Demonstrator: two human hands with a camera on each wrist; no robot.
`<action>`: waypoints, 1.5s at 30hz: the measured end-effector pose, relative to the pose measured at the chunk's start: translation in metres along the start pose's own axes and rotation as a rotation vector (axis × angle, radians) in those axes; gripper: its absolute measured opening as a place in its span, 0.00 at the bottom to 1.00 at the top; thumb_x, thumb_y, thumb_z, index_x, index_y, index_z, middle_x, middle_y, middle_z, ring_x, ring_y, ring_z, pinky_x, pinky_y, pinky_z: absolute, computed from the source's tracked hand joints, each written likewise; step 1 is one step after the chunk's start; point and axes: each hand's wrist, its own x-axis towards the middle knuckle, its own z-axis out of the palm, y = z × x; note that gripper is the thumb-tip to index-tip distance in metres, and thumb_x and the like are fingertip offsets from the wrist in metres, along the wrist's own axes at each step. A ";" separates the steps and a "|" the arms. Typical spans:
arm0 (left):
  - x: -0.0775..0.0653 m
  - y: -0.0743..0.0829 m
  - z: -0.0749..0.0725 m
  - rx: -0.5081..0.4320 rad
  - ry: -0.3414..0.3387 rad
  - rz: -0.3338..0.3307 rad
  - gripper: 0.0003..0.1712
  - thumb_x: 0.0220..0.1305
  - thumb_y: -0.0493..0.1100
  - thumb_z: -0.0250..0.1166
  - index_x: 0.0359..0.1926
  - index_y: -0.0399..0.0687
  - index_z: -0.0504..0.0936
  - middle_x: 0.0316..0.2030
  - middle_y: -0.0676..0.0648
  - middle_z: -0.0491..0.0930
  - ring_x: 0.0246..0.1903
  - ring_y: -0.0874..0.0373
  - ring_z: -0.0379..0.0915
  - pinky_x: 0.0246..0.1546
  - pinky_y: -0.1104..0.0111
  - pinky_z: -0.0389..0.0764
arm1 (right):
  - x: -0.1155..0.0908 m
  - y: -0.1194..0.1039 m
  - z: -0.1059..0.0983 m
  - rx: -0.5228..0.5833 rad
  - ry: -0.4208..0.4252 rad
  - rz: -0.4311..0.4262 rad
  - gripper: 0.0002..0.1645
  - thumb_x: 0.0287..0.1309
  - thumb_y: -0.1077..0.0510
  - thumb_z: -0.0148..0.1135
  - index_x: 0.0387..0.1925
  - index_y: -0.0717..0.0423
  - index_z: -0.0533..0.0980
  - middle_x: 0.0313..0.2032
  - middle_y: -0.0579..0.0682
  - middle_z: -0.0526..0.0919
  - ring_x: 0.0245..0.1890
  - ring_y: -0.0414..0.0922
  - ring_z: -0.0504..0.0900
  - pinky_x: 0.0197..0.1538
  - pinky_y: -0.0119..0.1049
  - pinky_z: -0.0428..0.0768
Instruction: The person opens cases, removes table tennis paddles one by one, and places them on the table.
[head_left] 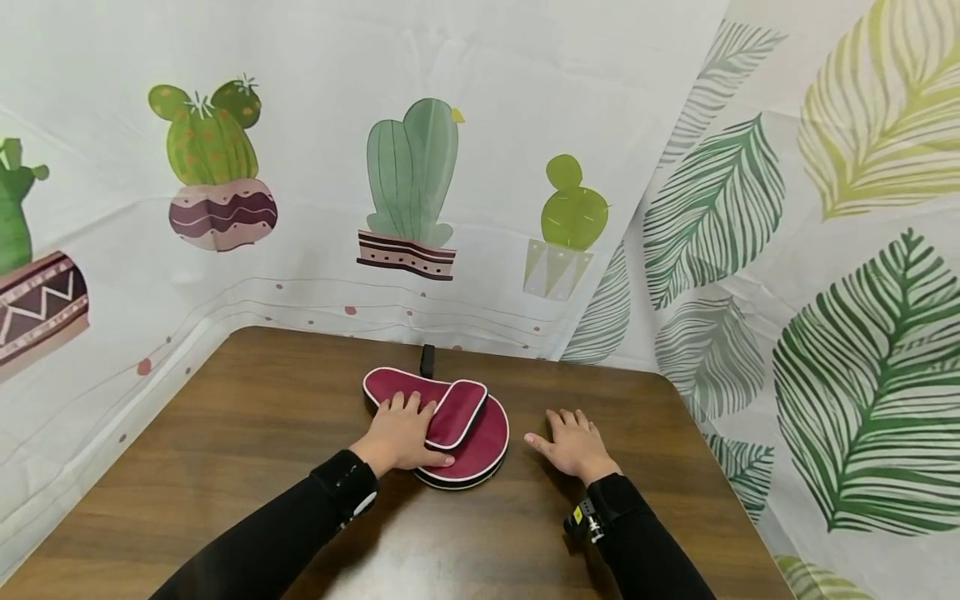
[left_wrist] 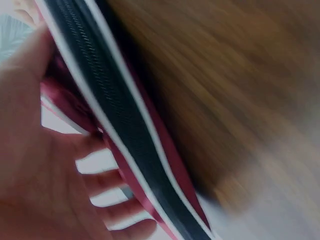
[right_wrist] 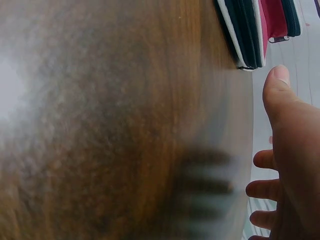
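A dark red, paddle-shaped cloth case with white edging (head_left: 450,425) lies flat on the brown wooden table (head_left: 225,433), toward the far edge. A small black loop (head_left: 427,360) sticks out from it at 12 o'clock, toward the cloth wall with cactus pictures (head_left: 411,187). At 3 o'clock hangs a cloth wall with green leaf pictures (head_left: 862,392).

The left hand (head_left: 400,435) lies flat on top of the case, on its left part. Its fingers are straight and a little spread, and the thumb points to 3 o'clock along the near rim. In the left wrist view, the case's black zipper band (left_wrist: 115,125) runs between two white lines, right beside the palm.

The right hand (head_left: 576,444) rests flat on the bare table at 3 o'clock from the case, just beside it and not touching. Its fingers are straight and spread, holding nothing.

Both arms wear black sleeves (head_left: 285,533). The case looks soft and smooth. The table looks a bit shiny.
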 end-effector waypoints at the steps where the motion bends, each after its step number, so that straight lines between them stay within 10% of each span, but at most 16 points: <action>1: -0.001 0.002 0.001 0.006 -0.002 -0.008 0.64 0.47 0.84 0.60 0.72 0.42 0.67 0.69 0.32 0.64 0.68 0.31 0.57 0.67 0.41 0.61 | 0.000 0.000 0.001 -0.001 0.000 -0.002 0.48 0.67 0.27 0.48 0.72 0.58 0.65 0.70 0.63 0.67 0.73 0.68 0.57 0.72 0.65 0.56; 20: -0.035 0.034 -0.013 0.020 -0.025 -0.089 0.61 0.44 0.81 0.66 0.63 0.37 0.74 0.56 0.33 0.72 0.57 0.33 0.64 0.53 0.40 0.73 | 0.000 -0.001 0.006 0.023 -0.009 -0.012 0.48 0.67 0.27 0.46 0.72 0.57 0.65 0.71 0.63 0.65 0.74 0.67 0.55 0.73 0.64 0.54; 33: -0.019 -0.003 -0.012 -0.067 -0.102 0.146 0.70 0.41 0.82 0.66 0.74 0.40 0.62 0.73 0.38 0.60 0.73 0.37 0.53 0.72 0.42 0.55 | 0.003 -0.002 0.010 0.133 -0.024 -0.042 0.46 0.69 0.30 0.47 0.73 0.58 0.64 0.71 0.65 0.65 0.74 0.68 0.54 0.73 0.64 0.53; 45: -0.025 0.005 0.003 -0.071 -0.047 0.143 0.71 0.42 0.83 0.64 0.74 0.37 0.61 0.72 0.36 0.62 0.71 0.35 0.57 0.69 0.38 0.57 | 0.009 -0.005 0.009 0.270 0.009 -0.120 0.34 0.73 0.41 0.51 0.70 0.58 0.68 0.66 0.60 0.72 0.70 0.61 0.65 0.69 0.58 0.65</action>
